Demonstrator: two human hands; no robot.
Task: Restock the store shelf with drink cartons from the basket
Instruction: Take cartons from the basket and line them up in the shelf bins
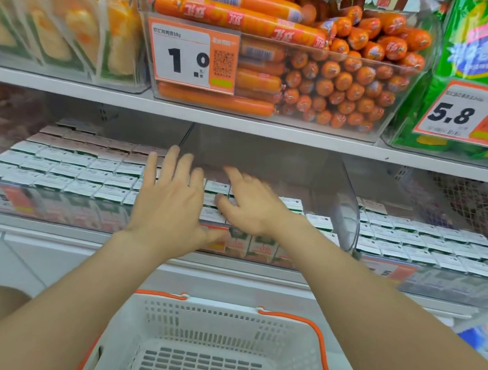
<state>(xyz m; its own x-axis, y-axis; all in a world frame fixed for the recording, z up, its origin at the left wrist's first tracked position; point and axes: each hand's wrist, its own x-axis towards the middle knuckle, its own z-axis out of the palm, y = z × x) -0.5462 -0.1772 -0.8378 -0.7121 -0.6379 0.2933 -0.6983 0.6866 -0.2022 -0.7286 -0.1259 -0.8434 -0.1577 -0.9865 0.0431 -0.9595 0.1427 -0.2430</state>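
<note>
In the head view, a white basket (225, 306) with orange handles is seen at the bottom, between the forearms, with its slotted floor showing. On the lower shelf (53, 236), three clear bins stand side by side. The left bin (70, 211) is filled with close rows of drink cartons (68, 168). The right bin (450, 286) is likewise lined with cartons. In the middle bin (345, 200), cartons are held at the front only. On the upper shelf (243, 122), orange sausages (350, 84) are piled in a clear tub behind a price tag (189, 57) marked 1.0, and green packets (477, 43) are set to the right.

The left hand (170, 195) is stretched palm down over the carton tops where the left and middle bins meet, its fingers straight and spread, and nothing is gripped. The right hand (250, 203) is held over the middle bin's cartons with its fingers loosely bent. It is blurred, and no carton is seen gripped. Whether the tops are touched cannot be told.
</note>
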